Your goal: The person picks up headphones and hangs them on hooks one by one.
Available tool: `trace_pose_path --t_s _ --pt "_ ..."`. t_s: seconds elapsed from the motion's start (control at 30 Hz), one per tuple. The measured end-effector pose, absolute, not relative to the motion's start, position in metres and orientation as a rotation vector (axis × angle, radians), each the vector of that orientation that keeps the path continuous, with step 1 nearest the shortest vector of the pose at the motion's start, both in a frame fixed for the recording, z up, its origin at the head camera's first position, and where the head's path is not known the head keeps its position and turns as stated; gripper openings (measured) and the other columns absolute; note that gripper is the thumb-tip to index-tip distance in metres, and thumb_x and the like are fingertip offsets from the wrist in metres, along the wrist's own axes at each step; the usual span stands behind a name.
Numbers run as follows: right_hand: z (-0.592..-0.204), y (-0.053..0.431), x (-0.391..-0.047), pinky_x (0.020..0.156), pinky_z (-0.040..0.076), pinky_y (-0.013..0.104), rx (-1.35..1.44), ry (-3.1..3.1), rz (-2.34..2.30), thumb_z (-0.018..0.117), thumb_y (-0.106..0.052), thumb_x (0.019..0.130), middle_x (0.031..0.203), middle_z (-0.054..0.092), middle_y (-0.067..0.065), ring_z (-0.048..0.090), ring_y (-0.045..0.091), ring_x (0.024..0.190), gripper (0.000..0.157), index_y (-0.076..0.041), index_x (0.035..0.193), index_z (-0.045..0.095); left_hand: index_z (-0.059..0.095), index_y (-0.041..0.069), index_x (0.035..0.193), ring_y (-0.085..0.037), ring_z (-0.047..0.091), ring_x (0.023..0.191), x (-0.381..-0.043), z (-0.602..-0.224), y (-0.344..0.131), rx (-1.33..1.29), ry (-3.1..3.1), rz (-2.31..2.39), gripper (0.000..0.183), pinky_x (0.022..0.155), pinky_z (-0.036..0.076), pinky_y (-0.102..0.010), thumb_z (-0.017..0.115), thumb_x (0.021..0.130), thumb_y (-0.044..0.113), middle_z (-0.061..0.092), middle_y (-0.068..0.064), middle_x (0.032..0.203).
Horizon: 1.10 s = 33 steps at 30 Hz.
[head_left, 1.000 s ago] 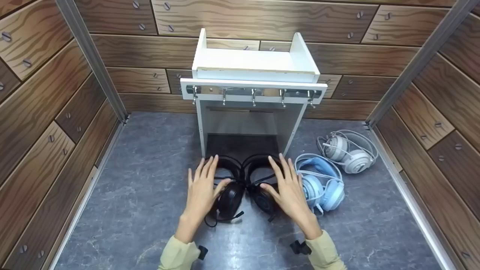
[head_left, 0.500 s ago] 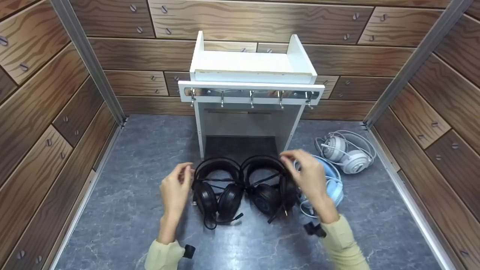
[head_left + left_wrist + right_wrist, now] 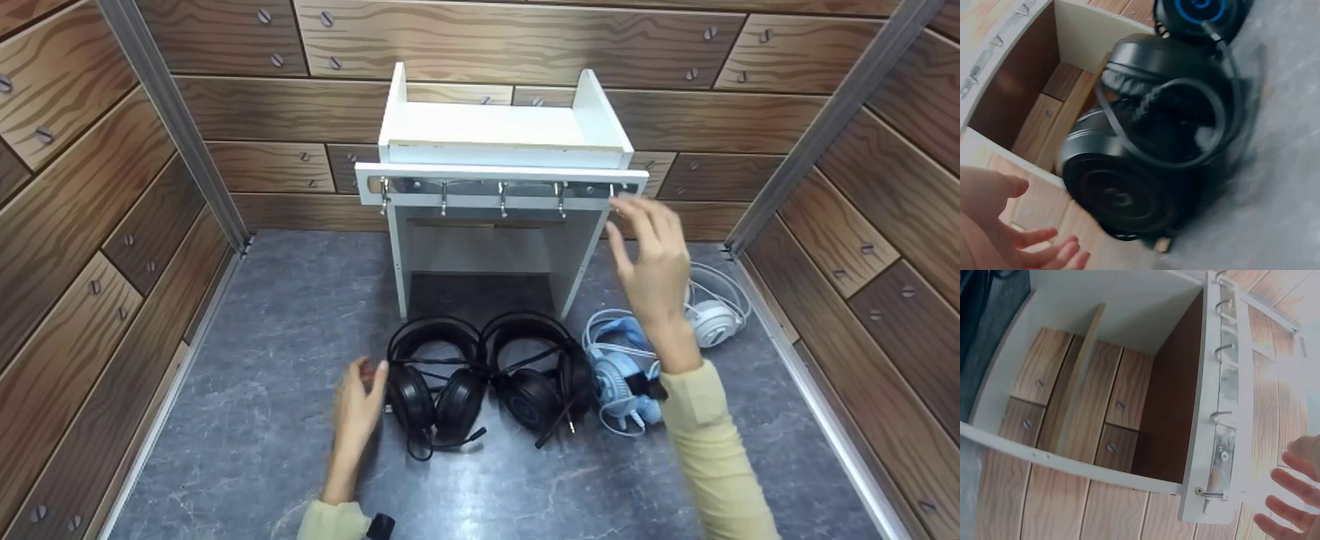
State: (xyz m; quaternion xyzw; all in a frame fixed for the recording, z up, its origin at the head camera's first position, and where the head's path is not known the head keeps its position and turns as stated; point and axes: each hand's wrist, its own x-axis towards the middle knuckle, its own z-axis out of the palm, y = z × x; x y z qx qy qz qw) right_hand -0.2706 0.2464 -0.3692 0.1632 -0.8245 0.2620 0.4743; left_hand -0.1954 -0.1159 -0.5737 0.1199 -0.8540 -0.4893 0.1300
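Two black headphones lie side by side on the floor, the left pair (image 3: 459,401) and the right pair (image 3: 529,397), just in front of a white shelf unit (image 3: 491,124). My left hand (image 3: 358,409) hovers beside the left pair with fingers loosely bent; in the left wrist view that hand (image 3: 1010,225) holds nothing. Raised near the right end of the hook rail (image 3: 472,171), my right hand (image 3: 654,270) has its fingers spread. The right wrist view has the hand (image 3: 1297,495) beside a metal hook (image 3: 1211,494), gripping nothing.
Light blue headphones (image 3: 613,379) lie right of the black ones, partly behind the right forearm. White headphones (image 3: 714,322) sit farther back, partly covered by the right hand. Wood-patterned walls (image 3: 255,109) enclose the grey floor (image 3: 292,300) on three sides.
Both hands have left the black headphones, which stay on the floor. The left hand moved out to the left; the right hand rose to the right end of the hook rail.
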Motion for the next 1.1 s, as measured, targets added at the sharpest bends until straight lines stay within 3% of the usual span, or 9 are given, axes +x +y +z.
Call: trace_pose_path --t_s 0.13,0.27,0.57,0.67,0.9,1.0,1.1 --pt "-0.362 0.246 -0.295 0.119 0.032 0.040 0.418 -2.059 0.542 0.070 -0.012 0.095 0.142 0.057 0.013 0.047 0.034 0.135 0.043 -0.006 0.136 0.061 0.048 -0.010 0.139 -0.046 0.058 0.121 -0.192 -0.585 -0.109 0.364 -2.562 -1.489 0.056 0.104 0.044 -0.057 0.053 0.104 0.032 0.058 -0.033 0.129" --pt "-0.360 0.247 -0.316 0.124 0.021 0.044 0.408 -2.115 0.425 0.063 -0.028 0.100 0.156 0.044 0.012 0.035 0.033 0.146 0.053 -0.007 0.147 0.050 0.045 -0.013 0.141 -0.046 0.057 0.124 -0.189 -0.592 -0.105 0.395 -2.582 -1.571 0.063 0.106 0.042 -0.057 0.049 0.105 0.039 0.057 -0.035 0.131" --pt "-0.353 0.242 -0.346 0.125 0.001 0.051 0.381 -2.313 0.224 0.046 -0.052 0.103 0.168 0.023 0.003 0.013 0.025 0.156 0.068 -0.017 0.159 0.032 0.052 -0.015 0.133 -0.047 0.053 0.127 -0.192 -0.598 -0.105 0.397 -2.537 -1.796 0.069 0.109 0.041 -0.055 0.047 0.105 0.048 0.058 -0.034 0.131" --pt "-0.353 0.240 -0.352 0.125 0.000 0.051 0.383 -2.340 0.213 0.043 -0.055 0.103 0.168 0.024 0.003 0.014 0.025 0.156 0.069 -0.017 0.160 0.031 0.051 -0.014 0.136 -0.046 0.049 0.132 -0.196 -0.599 -0.106 0.421 -2.511 -1.910 0.073 0.111 0.039 -0.055 0.047 0.103 0.052 0.054 -0.034 0.137" --pt "-0.355 0.236 -0.357 0.125 -0.002 0.054 0.407 -2.330 0.177 0.040 -0.054 0.104 0.163 0.033 0.009 0.019 0.029 0.154 0.068 -0.014 0.157 0.033 0.024 -0.010 0.154 -0.044 0.041 0.140 -0.204 -0.598 -0.111 0.538 -2.390 -2.216 0.091 0.116 0.035 -0.052 0.056 0.098 0.054 0.037 -0.035 0.153" --pt "-0.355 0.236 -0.358 0.125 -0.002 0.052 0.420 -2.313 0.164 0.040 -0.053 0.104 0.158 0.037 0.015 0.022 0.032 0.153 0.067 -0.009 0.154 0.036 0.026 -0.010 0.153 -0.039 0.051 0.132 -0.207 -0.598 -0.112 0.557 -2.345 -2.304 0.091 0.110 0.042 -0.049 0.061 0.096 0.052 0.041 -0.033 0.151" --pt "-0.353 0.235 -0.358 0.126 0.001 0.048 0.440 -2.300 0.165 0.040 -0.050 0.104 0.153 0.041 0.019 0.025 0.035 0.151 0.066 -0.004 0.151 0.037 0.036 -0.011 0.148 -0.030 0.063 0.112 -0.209 -0.598 -0.113 0.569 -2.316 -2.354 0.085 0.098 0.052 -0.042 0.064 0.095 0.049 0.055 -0.029 0.139"
